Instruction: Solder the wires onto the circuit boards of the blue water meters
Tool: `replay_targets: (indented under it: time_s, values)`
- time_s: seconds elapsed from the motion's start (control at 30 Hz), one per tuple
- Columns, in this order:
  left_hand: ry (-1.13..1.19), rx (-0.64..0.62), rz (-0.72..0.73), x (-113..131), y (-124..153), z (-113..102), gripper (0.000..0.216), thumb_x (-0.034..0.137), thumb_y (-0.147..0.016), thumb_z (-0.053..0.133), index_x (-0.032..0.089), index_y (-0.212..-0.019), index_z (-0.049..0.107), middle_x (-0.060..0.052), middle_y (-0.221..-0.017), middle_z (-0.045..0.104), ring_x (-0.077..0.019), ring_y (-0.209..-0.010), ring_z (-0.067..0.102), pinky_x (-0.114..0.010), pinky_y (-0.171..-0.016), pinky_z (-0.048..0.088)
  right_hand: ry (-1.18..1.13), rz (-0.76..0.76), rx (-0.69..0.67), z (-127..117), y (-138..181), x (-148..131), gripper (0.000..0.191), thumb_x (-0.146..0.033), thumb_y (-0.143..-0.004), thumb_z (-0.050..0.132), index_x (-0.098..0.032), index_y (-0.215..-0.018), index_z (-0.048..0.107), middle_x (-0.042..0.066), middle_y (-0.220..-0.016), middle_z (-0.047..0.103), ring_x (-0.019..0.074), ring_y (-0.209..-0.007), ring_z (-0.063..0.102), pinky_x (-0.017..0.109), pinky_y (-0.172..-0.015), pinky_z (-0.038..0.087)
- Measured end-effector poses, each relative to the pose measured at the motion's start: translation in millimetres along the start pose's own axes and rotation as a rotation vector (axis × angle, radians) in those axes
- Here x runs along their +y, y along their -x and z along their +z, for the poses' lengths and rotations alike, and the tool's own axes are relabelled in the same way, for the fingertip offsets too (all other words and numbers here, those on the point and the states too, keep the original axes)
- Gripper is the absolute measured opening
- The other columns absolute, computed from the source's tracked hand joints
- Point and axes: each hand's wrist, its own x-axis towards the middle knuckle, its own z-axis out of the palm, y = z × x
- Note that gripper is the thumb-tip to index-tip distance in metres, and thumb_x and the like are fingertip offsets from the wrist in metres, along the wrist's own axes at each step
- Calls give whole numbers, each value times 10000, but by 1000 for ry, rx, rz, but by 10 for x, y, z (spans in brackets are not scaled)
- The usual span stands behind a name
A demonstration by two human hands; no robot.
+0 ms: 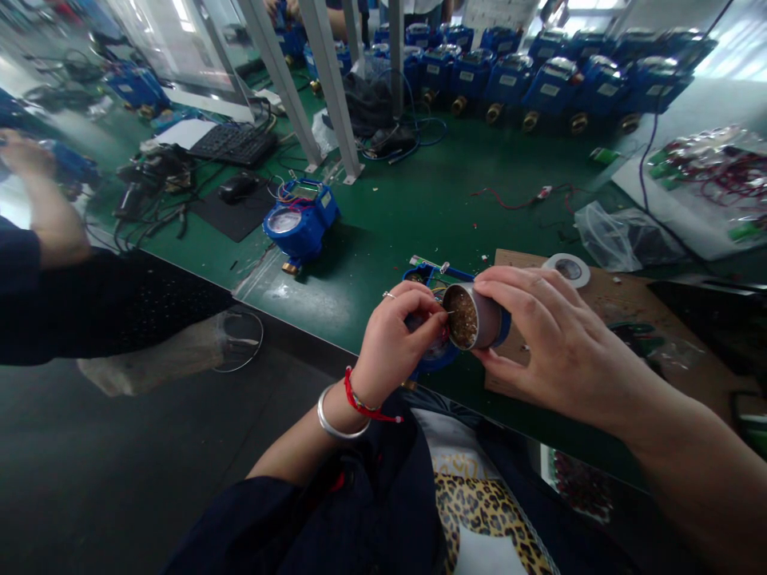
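My right hand (542, 335) grips a small round metal tin (476, 317), tilted with its open mouth toward my left hand; brownish granular stuff fills it. My left hand (399, 335) is closed in a pinch at the tin's mouth, holding a thin pin-like tool or wire that I cannot name. A silver bangle and red string circle that wrist. Under both hands, at the green bench's near edge, lies a blue water meter (428, 279), mostly hidden by them.
Another blue meter (300, 220) sits on the green bench (431, 200) to the left. A row of several blue meters (539, 80) lines the back. Tape roll (567, 269), cardboard sheet (635, 319), plastic bag (617, 235), keyboard (233, 144), mouse (238, 188), metal posts (329, 88). Another person's arm (41, 208) at left.
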Motion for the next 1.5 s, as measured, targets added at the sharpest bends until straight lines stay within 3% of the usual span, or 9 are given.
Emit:
replay_targets:
  time_s: [0.27,0.43,0.57,0.67,0.8,1.07,1.27,1.37,1.5]
  values:
    - [93,16,-1,-43,48,0,95,126,-845,631,172,-768,602,-38,-901,605,-155,-902,575,-298,-823,458,2,48,23,-55,21,34,647,-213,-798,682,-183,-1372,385,156,-1311,541,314,-1223,518,509,-1039,456]
    - [220,38,-54,-111,96,-19,61,160,-869,601,178,-811,599,-47,-956,610,-157,-926,584,-296,-839,474,24,311,199,-31,86,311,734,-351,-730,745,-172,-1369,432,154,-1303,532,332,-1187,537,519,-1008,472]
    - [282,31,-129,-112,108,-35,62,184,-889,575,176,-830,594,-62,-1020,632,-161,-952,600,-295,-858,487,54,568,261,223,138,676,811,-375,-726,743,-186,-1426,379,177,-1319,518,333,-1130,561,522,-935,502]
    - [307,22,-187,-79,98,-41,74,201,-904,554,174,-848,594,-66,-1056,655,-139,-878,612,-280,-821,501,74,711,213,480,134,900,740,-400,-783,693,-201,-1419,371,201,-1349,487,348,-1209,499,533,-983,448]
    - [344,-11,-230,-29,63,-51,86,218,-914,543,172,-855,587,-62,-1091,672,-92,-736,598,-245,-744,507,85,820,89,754,50,1066,752,-389,-767,693,-106,-1394,387,237,-1355,453,371,-1276,442,504,-1018,416]
    - [353,-80,-246,-3,-17,-105,124,250,-913,561,165,-831,601,-61,-1067,688,-82,-726,599,-228,-739,515,64,958,-87,1096,-49,1262,703,-273,-780,617,-13,-1387,375,301,-1341,446,408,-1189,524,506,-930,449]
    - [316,-127,-279,37,-55,-133,128,272,-901,571,163,-846,607,-82,-1080,694,-111,-757,634,-270,-755,547,176,904,-153,1130,-33,1286,772,-224,-807,570,70,-1451,260,332,-1402,413,404,-1300,422,512,-1028,356]
    - [300,-146,-293,71,-67,-128,126,272,-900,573,160,-851,602,-90,-1081,699,-117,-778,653,-260,-745,548,278,901,-173,1060,-23,1242,692,-275,-804,592,29,-1387,376,288,-1320,518,403,-1271,440,566,-1060,272]
    - [282,-148,-308,90,-71,-120,141,285,-910,568,158,-852,589,-94,-1105,695,-117,-774,670,-247,-727,549,349,951,-226,984,-12,1198,546,-351,-759,654,0,-1162,545,243,-1083,643,395,-1143,537,578,-1077,212]
